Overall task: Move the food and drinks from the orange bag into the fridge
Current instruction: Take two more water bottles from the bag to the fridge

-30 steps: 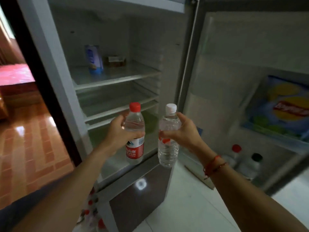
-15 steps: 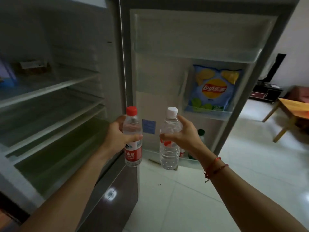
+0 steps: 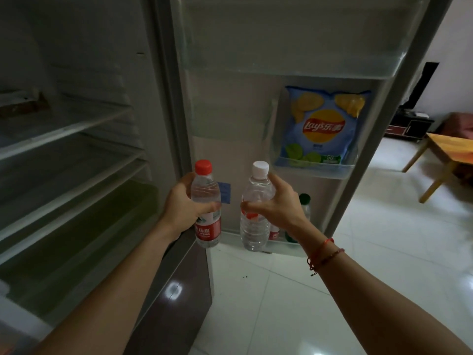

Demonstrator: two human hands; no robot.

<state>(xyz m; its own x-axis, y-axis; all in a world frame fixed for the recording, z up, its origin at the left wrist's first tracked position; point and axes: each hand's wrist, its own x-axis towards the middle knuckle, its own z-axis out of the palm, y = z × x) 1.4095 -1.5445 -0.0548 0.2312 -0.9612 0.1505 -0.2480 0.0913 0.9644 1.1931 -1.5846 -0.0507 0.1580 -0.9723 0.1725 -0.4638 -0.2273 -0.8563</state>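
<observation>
My left hand (image 3: 183, 204) grips a water bottle with a red cap and red label (image 3: 207, 228), held upright. My right hand (image 3: 277, 203) grips a clear water bottle with a white cap (image 3: 253, 233), also upright. Both bottles hang in front of the open fridge door (image 3: 256, 119). A blue bag of Lay's chips (image 3: 323, 125) stands in a door shelf above my right hand. In the bottom door shelf, behind my right hand, stand a green-capped bottle (image 3: 304, 199) and another bottle, mostly hidden. The orange bag is out of view.
The fridge's inner shelves (image 3: 71, 129) fill the left side, with a small box (image 3: 23, 105) on an upper one. The glossy white tile floor (image 3: 332, 290) lies below. An orange wooden table (image 3: 450, 152) stands at the far right.
The view has swung right from the fridge's shelves to its open door. Both hands, each with its bottle, have come closer to the door's lower shelf.
</observation>
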